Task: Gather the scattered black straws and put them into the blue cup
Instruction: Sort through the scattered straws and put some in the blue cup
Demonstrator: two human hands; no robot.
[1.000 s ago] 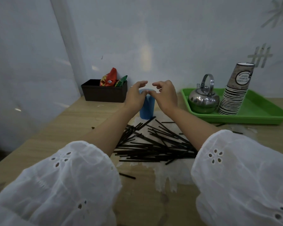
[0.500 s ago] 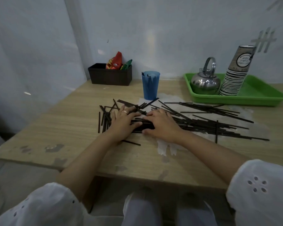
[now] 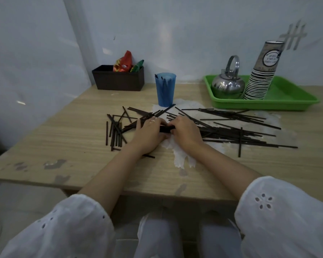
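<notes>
Fingers that lay spread flat half a second ago now curl inward, as the left hand [image 3: 149, 135] and right hand [image 3: 185, 133] together grip a small bundle of black straws [image 3: 164, 129] on the wooden table [image 3: 73, 142], with loose straws [image 3: 231, 128] fanned out at 3 and 9 o'clock of the hands. At 12 o'clock stands the blue cup [image 3: 164, 92], a few straws inside; a green tray [image 3: 287, 102] sits at 2 o'clock.

Dim, bluish, soft light; faint glare on the wall [image 3: 168, 30]; wide-angle bending at edges.
</notes>
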